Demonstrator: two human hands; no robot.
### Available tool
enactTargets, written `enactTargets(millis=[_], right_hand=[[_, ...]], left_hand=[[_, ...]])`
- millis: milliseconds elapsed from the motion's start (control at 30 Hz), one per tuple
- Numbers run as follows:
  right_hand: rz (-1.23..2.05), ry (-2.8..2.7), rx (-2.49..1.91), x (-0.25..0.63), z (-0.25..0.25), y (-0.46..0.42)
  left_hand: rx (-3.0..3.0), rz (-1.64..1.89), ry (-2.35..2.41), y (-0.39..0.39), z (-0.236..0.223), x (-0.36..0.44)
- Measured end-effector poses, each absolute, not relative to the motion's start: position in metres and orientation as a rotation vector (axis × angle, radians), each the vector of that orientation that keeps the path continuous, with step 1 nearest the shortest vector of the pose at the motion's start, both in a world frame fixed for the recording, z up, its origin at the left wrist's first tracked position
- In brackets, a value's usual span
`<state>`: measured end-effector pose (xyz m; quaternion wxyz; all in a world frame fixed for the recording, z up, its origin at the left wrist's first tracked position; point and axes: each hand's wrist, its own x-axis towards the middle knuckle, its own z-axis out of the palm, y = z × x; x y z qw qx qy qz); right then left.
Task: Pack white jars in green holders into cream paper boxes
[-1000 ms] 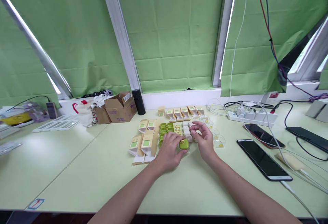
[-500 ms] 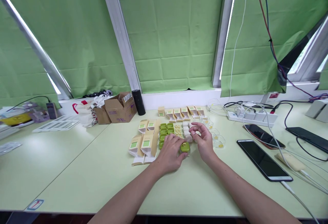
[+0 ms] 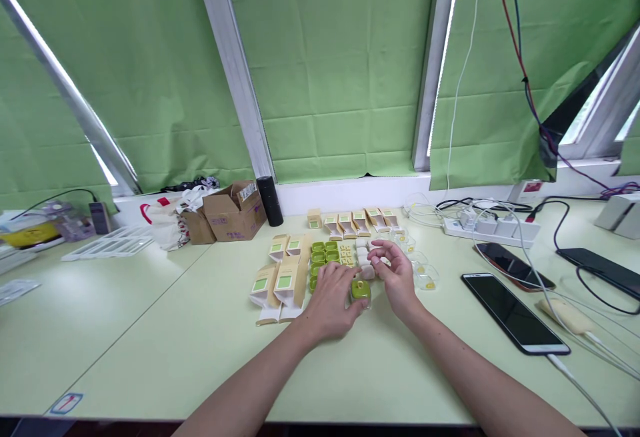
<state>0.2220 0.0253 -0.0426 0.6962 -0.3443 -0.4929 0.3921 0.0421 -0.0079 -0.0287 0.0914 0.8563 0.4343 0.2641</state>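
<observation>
In front of me stands a small clear container with a green lid (image 3: 361, 289). My left hand (image 3: 334, 296) curves round its left side, thumb at the front and fingertips behind. To its right, my right hand (image 3: 395, 277) hovers with thumb and fingers drawn together; whether anything small is between them I cannot make out. Behind my hands are green lids (image 3: 325, 251) in rows, small yellow pieces (image 3: 347, 254) and white blocks (image 3: 362, 250), partly covered by my fingers. Clear cups with yellow spots (image 3: 426, 277) sit right of my right hand.
Opened cream cartons (image 3: 287, 280) lie at the left, and more cartons (image 3: 360, 221) line the back. On the right are phones (image 3: 515, 312), a power strip (image 3: 493, 229) and loose cables. A cardboard box (image 3: 235, 210) and black cylinder (image 3: 270, 200) stand behind left.
The green-lidded container has shifted slightly toward me, and the left fingertips have risen off its lid top to behind it. My right hand has hardly moved.
</observation>
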Motion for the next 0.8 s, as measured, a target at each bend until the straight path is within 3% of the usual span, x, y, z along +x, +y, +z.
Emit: enactTargets(millis=[267,533,800], right_hand=[[0.881,-1.113,-0.792,0.22,-0.044,0.026],[0.912,-1.126,-0.825,0.22,-0.044,0.023],[0.925,-1.13,-0.834,0.222,-0.044,0.025]], left_hand=[[2.433,0.912,1.696,0.03,-0.005,0.025],[2.354,0.499,1.93,0.111,0.025,0.009],[2.151,0.259,1.992,0.179,0.008,0.011]])
